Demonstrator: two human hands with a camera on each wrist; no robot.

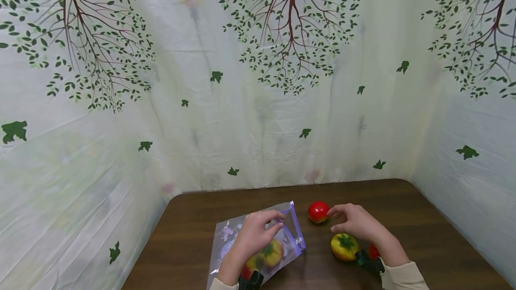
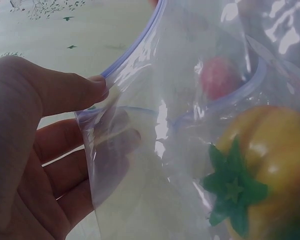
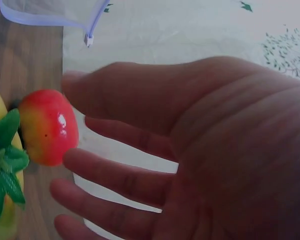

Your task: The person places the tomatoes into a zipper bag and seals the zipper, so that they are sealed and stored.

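My left hand [image 1: 260, 232] pinches the edge of a clear zipper bag [image 1: 291, 218] by its lilac-trimmed mouth, thumb on one side and fingers behind the film in the left wrist view. The mouth gapes. Inside the bag sit a yellow tomato-like fruit with a green star-shaped top [image 2: 265, 165] and a partly hidden red-and-yellow fruit [image 1: 247, 272]. My right hand [image 1: 354, 222] holds nothing, its fingers spread and slightly bent. Just beside its fingertips is a shiny red apple [image 3: 50, 127]. Below that hand lies another yellow fruit with a green top [image 1: 344, 247].
A red item [image 1: 373, 251] shows partly behind the right wrist. Everything rests on a dark brown wooden table [image 1: 193, 218]. Pale curtains [image 1: 258, 147] printed with trees and leaves hang behind the table and at both sides.
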